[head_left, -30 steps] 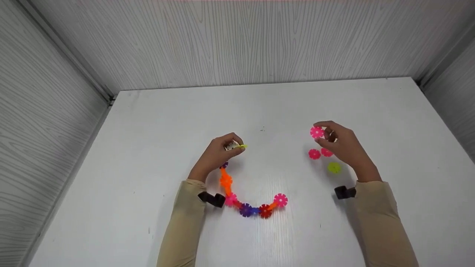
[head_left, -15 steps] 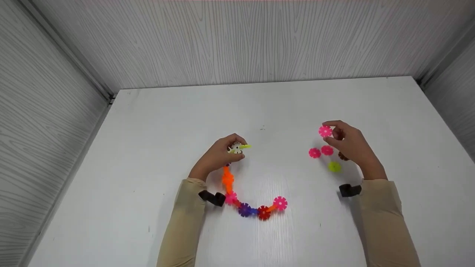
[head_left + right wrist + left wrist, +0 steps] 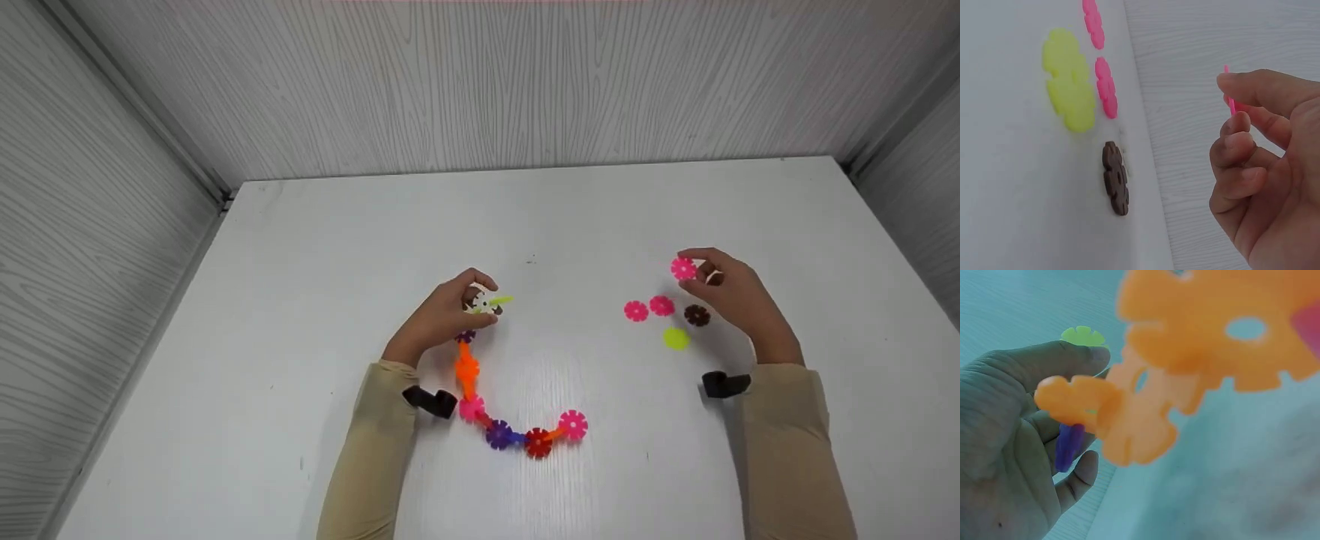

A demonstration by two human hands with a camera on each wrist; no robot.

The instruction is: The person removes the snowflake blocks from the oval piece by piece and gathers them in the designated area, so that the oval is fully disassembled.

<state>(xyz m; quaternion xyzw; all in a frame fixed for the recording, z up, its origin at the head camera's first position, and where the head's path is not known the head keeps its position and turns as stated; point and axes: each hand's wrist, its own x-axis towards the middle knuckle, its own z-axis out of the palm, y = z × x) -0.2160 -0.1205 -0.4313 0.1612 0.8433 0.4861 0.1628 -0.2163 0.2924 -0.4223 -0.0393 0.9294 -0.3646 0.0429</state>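
The left hand [image 3: 442, 315] grips the upper end of a chain of joined notched discs, where a white disc [image 3: 481, 302] and a yellow-green disc [image 3: 502, 300] show between finger and thumb. From there the chain runs down through purple, orange [image 3: 467, 370], pink, blue and red discs to a pink end disc [image 3: 573, 425]. In the left wrist view, orange discs [image 3: 1140, 410] hang before the palm [image 3: 1005, 455]. The right hand [image 3: 739, 296] pinches a single pink disc [image 3: 683, 268] by its edges, raised above the table; the right wrist view shows this disc [image 3: 1232, 106] edge-on.
Below and left of the right hand lie two loose pink discs [image 3: 636, 311], a yellow-green disc [image 3: 676, 339] and a brown disc [image 3: 697, 315]. The white table [image 3: 337, 247] is bordered by grey wood-grain panels [image 3: 495, 90] at the back and sides.
The right hand has moved right with its pink disc, uncovering the brown disc. Between the left fingers the white disc has come into fuller view, and the chain's lower end has shifted slightly down.
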